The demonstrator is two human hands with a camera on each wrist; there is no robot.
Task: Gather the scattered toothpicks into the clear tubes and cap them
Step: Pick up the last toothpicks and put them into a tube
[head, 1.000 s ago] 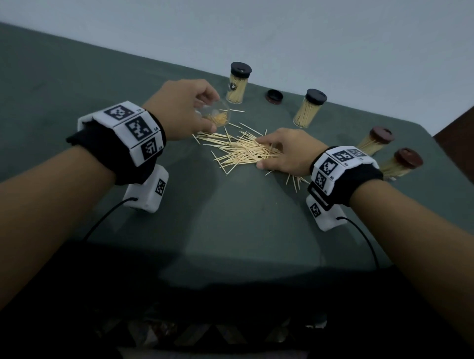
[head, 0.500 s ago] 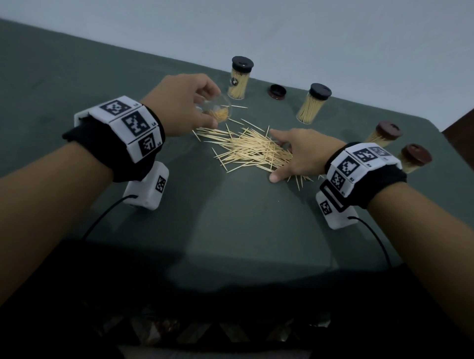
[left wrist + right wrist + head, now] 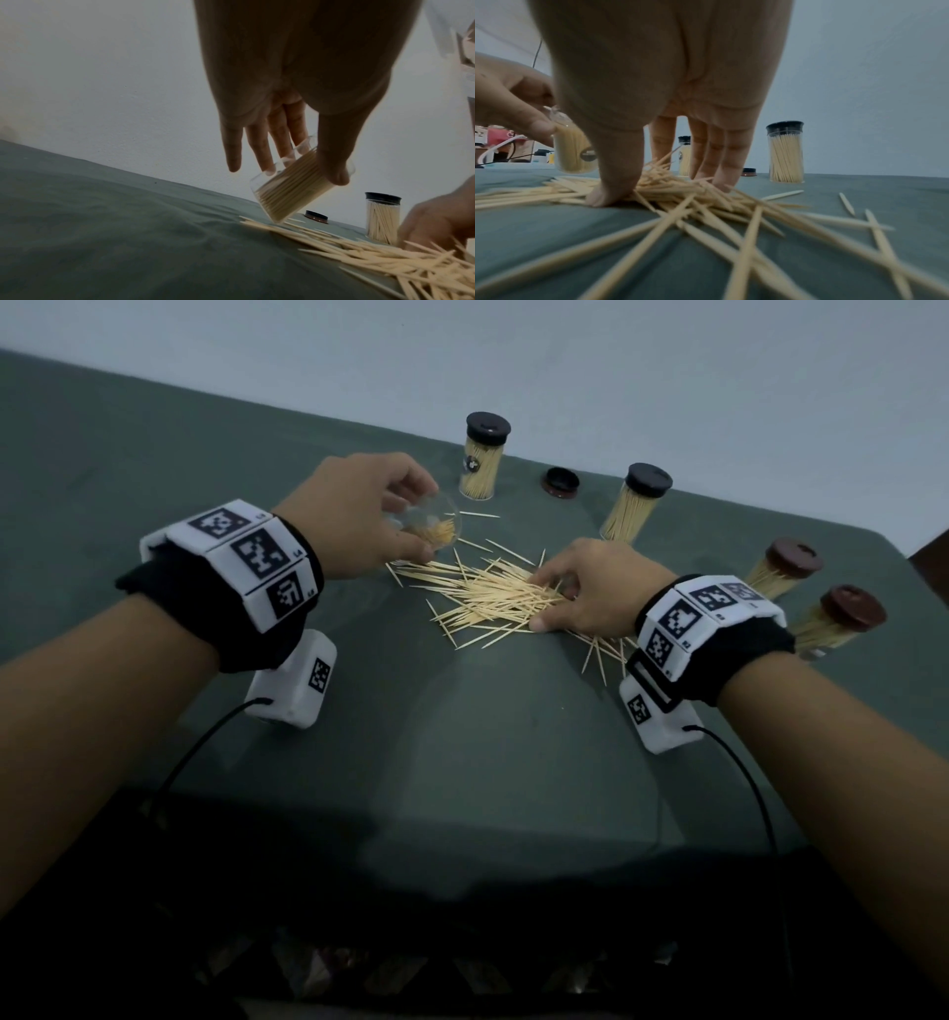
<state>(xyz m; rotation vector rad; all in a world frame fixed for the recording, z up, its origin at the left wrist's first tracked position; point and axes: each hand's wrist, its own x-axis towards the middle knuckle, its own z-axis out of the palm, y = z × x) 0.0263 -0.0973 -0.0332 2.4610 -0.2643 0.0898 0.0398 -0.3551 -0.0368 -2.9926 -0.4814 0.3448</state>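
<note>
Loose toothpicks (image 3: 488, 603) lie in a heap on the green table (image 3: 462, 762). My left hand (image 3: 421, 516) grips a clear uncapped tube (image 3: 441, 531), partly filled with toothpicks and tilted, its bottom just above the heap's far left edge. The left wrist view shows the tube (image 3: 290, 188) between thumb and fingers of that hand (image 3: 303, 172). My right hand (image 3: 544, 598) sits on the heap's right side. In the right wrist view its thumb and fingertips (image 3: 721, 186) press down on either side of a bunch of toothpicks (image 3: 680, 194).
Two black-capped full tubes (image 3: 482, 459) (image 3: 637, 505) stand at the back, with a loose dark cap (image 3: 560, 481) between them. Two brown-capped tubes (image 3: 783, 567) (image 3: 837, 618) stand at the right edge. A few stray toothpicks (image 3: 601, 654) lie under my right wrist.
My right hand, flat and spread on the heap half a second ago, has curled its fingers and thumb in round a bunch. The left hand holds the tube in about the same place.
</note>
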